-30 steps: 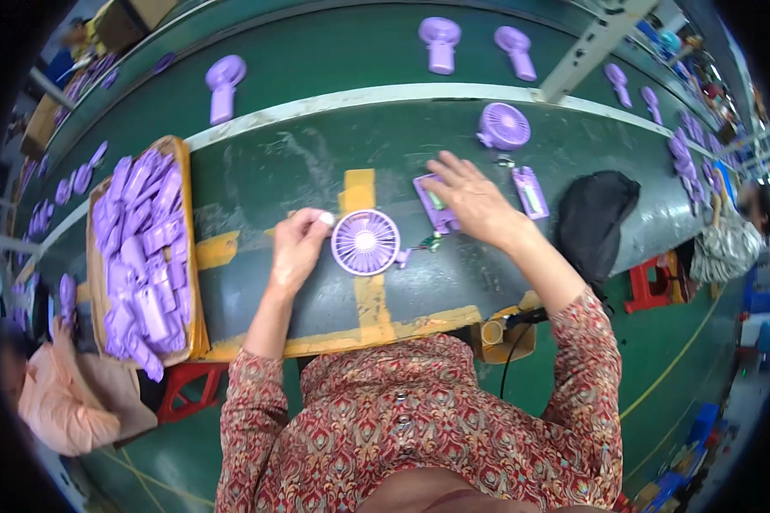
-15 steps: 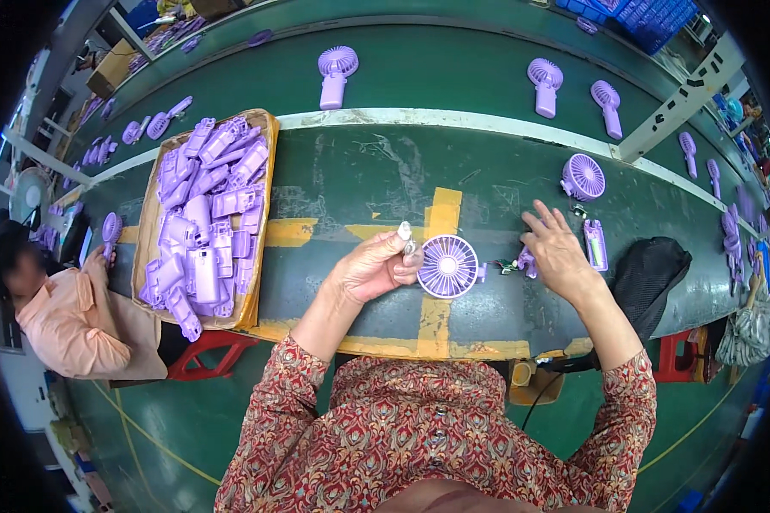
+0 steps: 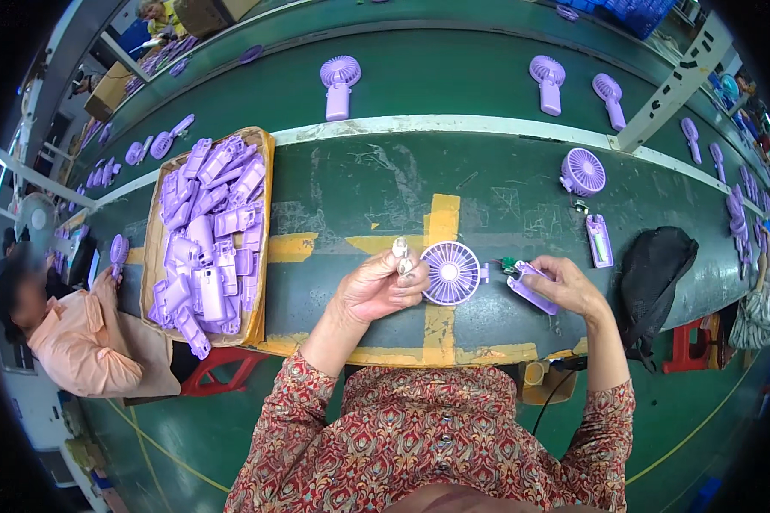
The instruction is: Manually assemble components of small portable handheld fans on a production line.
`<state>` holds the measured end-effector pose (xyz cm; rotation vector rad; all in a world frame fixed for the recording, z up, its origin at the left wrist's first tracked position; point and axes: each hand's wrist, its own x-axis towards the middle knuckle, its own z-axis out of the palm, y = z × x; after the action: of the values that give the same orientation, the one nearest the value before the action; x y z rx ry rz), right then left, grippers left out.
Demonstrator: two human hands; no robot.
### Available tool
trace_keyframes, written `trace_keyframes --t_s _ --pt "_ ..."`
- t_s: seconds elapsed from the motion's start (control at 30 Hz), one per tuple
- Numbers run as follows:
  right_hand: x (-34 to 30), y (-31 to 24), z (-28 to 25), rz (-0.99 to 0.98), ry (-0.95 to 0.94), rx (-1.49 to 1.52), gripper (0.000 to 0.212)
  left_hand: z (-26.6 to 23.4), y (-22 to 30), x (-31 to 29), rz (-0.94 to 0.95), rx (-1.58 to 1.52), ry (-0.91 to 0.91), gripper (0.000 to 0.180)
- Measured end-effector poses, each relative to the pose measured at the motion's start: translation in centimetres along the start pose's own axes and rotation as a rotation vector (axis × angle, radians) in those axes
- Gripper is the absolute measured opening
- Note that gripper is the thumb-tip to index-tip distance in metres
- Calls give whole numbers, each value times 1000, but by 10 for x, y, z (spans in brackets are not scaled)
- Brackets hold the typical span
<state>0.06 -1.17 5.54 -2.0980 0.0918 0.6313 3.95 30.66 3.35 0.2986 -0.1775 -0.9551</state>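
Two fan heads (image 3: 451, 273) nearby, one tray (image 3: 265, 209), seemingly two red stools (image 3: 682, 344).

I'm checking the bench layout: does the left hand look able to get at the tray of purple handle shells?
Probably yes: the tray of purple handle shells sits left of the left hand, with only flat yellow tape on the tabletop between.

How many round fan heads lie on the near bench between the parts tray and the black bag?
2: the near fan head, just right of the left hand, and the far fan head, close to the white rail.
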Motion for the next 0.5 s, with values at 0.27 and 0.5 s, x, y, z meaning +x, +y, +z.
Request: trace_keyframes --t_s 0.27,0.5 --pt "-6 5 25 -44 -75 407 32 18 10 10 202 1575 661 24" --pt "-11 -2 28 -87 -31 233 25 11 7 24 -292 1772 576 55"
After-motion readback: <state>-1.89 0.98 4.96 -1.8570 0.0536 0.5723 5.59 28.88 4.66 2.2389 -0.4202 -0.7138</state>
